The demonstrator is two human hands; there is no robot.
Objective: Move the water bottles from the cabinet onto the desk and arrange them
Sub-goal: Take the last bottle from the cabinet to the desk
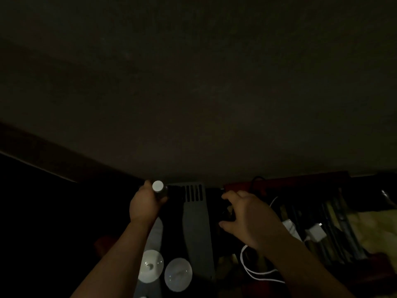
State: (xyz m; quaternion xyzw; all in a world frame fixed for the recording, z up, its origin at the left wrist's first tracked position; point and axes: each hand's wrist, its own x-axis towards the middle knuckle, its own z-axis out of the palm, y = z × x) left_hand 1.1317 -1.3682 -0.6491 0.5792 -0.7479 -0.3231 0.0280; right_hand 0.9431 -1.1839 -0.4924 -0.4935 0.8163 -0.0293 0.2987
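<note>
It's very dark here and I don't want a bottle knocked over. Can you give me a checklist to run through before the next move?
1. Left hand grips the bottle below its white cap: ok.
2. Right hand free, fingers spread: ok.
3. Landing spot visible: cannot tell, too dark.
4. White cable near the right forearm, snag risk: not ok.
5. Two round white shapes below the left arm, whether they are bottles: cannot tell.
</note>
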